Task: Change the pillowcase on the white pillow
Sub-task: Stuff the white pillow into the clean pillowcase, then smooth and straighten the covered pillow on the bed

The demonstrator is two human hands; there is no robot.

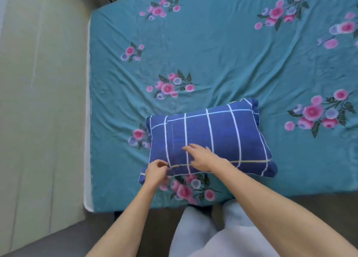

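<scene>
A pillow in a dark blue pillowcase with white grid lines (pixel 219 133) lies near the front edge of the bed. No white of the pillow itself shows. My left hand (pixel 156 169) has its fingers curled at the case's near left corner and seems to pinch the edge of the fabric. My right hand (pixel 201 157) lies on top of the pillow close to the same corner, its fingers straight and pointing left.
The bed carries a teal sheet with pink flower prints (pixel 222 49). A pale wall (pixel 40 102) runs along the bed's left side. My legs in light trousers (pixel 209 235) stand against the bed's front edge on a dark floor.
</scene>
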